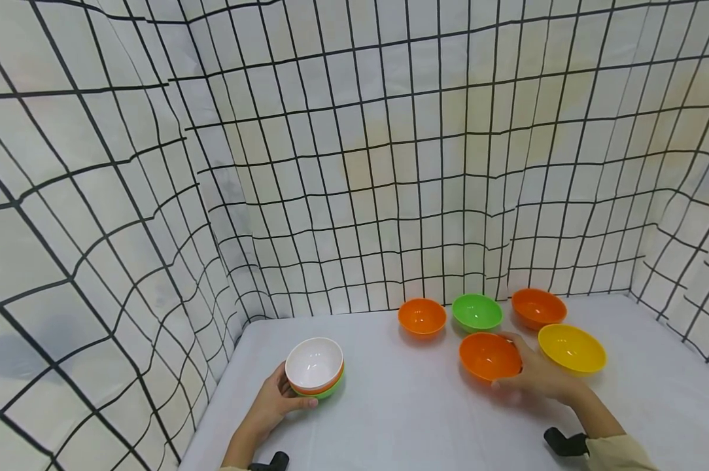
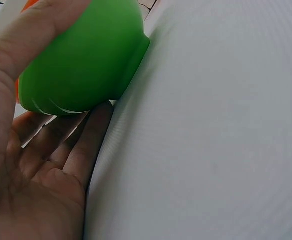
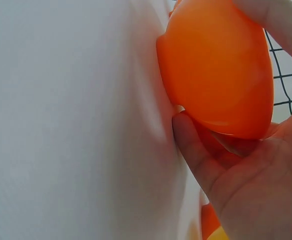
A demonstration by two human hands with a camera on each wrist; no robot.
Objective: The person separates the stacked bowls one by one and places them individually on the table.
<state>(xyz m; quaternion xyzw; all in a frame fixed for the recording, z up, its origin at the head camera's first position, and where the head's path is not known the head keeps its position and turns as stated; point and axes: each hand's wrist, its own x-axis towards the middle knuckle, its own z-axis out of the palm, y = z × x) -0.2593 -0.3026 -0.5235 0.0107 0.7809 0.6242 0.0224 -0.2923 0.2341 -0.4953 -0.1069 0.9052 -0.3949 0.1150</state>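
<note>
At the left of the table, my left hand (image 1: pixel 274 398) holds the side of a stack of bowls. A white bowl (image 1: pixel 314 364) is on top, with an orange rim just beneath it and a green bowl (image 2: pixel 88 60) at the bottom. In the left wrist view the thumb lies across the stack's near side, and the other fingers reach under its curve. Over on the right, my right hand (image 1: pixel 537 374) grips an orange bowl (image 1: pixel 487 357) by its right side, thumb in front and fingers behind. The bowl's base is at the tabletop in the right wrist view (image 3: pixel 216 70).
Behind the gripped bowl stand another orange bowl (image 1: pixel 422 317), a green bowl (image 1: pixel 477 313) and a farther orange bowl (image 1: pixel 538 308). A yellow bowl (image 1: pixel 572 348) sits close by my right hand. White cloth covers the table (image 1: pixel 390 412); black-gridded white walls (image 1: pixel 354 163) enclose it behind and at the sides.
</note>
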